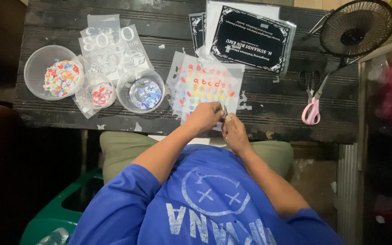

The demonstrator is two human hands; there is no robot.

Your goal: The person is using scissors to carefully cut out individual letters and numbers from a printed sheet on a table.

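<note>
1. While both hands meet at the near edge of the dark wooden tabletop [268, 122], the left hand [206, 116] is curled nearly shut, fingertips pinched toward a thin metal tool [225, 110] between the two hands.
2. Right hand [233, 131] also curled closed, fingers bunched against the left; which hand actually grips the tool, cannot tell, too small.
3. Hands sit right over the lower edge of a clear sticker sheet [205, 86] with rows of small coloured letters; the sheet lies flat on the tabletop, just beyond the hands and partly hidden by them.
4. More clear sheets stacked under and beside it, fanned out slightly.
5. Left of the sheets: three round clear plastic tubs in a row. Big tub [39, 68] far left holds multicoloured bits, small middle tub [97, 93] holds red and pale bits, third tub [140, 90] holds blue and white bits and is nearest the sheets.
6. Behind the tubs: transparent film with white floral print and large figures [110, 47], lying flat.
7. Far side, centre-right: black printed cards with white ornate border [250, 38] in a clear sleeve, overlapping.
8. Right of the sheets: pink-handled scissors [313, 109], closed, well apart from the hands.
9. Top right corner: small black fan [357, 27], tilted.
10. Person wears a blue shirt [205, 199].
</note>
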